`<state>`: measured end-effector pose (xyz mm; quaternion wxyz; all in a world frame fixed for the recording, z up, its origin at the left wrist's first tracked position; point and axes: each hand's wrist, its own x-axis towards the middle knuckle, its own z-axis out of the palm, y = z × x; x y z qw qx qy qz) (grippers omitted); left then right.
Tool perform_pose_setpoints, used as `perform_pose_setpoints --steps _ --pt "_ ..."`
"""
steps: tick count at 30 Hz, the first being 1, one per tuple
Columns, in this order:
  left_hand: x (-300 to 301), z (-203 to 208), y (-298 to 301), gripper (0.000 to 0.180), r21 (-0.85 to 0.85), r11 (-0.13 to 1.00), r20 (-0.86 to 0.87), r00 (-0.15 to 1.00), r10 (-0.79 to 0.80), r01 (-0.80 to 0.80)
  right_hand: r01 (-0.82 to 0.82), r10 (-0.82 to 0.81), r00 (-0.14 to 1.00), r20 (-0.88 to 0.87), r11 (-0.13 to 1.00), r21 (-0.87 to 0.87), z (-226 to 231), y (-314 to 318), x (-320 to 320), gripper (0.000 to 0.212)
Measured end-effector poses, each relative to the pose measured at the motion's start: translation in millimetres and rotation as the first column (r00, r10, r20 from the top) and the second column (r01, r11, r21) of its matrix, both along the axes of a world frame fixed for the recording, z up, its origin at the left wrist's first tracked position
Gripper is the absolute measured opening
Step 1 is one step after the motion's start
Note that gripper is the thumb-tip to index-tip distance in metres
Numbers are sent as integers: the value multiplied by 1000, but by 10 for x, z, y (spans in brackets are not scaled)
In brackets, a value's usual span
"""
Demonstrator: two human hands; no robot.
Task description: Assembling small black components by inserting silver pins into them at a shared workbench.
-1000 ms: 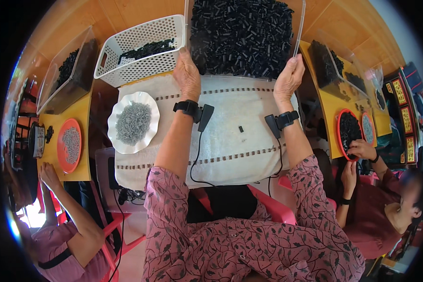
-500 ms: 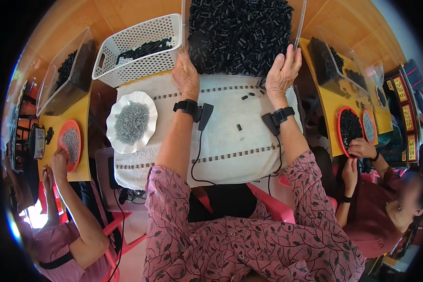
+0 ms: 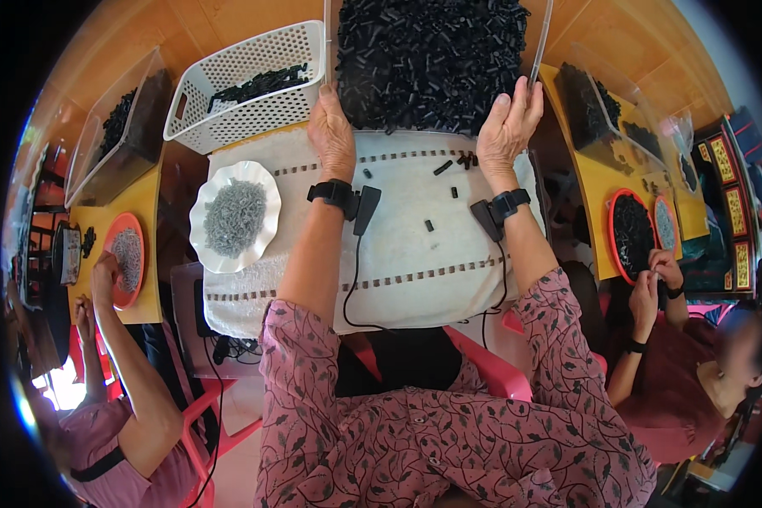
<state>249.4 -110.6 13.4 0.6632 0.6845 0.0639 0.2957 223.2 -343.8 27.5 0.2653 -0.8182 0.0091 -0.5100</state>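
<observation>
A clear plastic bin [image 3: 541, 41] full of short black tubular pieces [image 3: 432, 63] stands at the far middle, its near edge over the cloth. My left hand [image 3: 331, 135] grips its near left corner, with the fingertips hidden behind it. On the opposite side my right hand [image 3: 510, 127] holds the near right corner, its fingers stretched up along the wall. Several loose black pieces [image 3: 454, 193] lie on the white cloth [image 3: 398, 254] between my forearms, most of them close to my right hand.
Left of the bin stands a white perforated basket [image 3: 245, 118] with black pieces in it. A scalloped white dish [image 3: 267, 233] holds small grey-clear parts. Cables run from both wrist straps. People work at yellow side tables with a red bowl [image 3: 611, 233] and an orange bowl [image 3: 141, 275].
More black pieces lie on the cloth below the bin's near edge. My hands keep their hold, nearly in place. The person at right has moved both hands together beside the red bowl.
</observation>
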Motion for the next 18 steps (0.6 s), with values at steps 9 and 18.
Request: perform_pose_setpoints --steps 9,18 --pt "-75 -7 35 58 4 1000 -10 1000 17 -16 0 0 1000 -3 1000 -26 -56 39 7 50" --pt "-158 -37 15 58 -30 1000 -97 995 4 -7 -40 42 998 -48 999 22 -132 27 10 49"
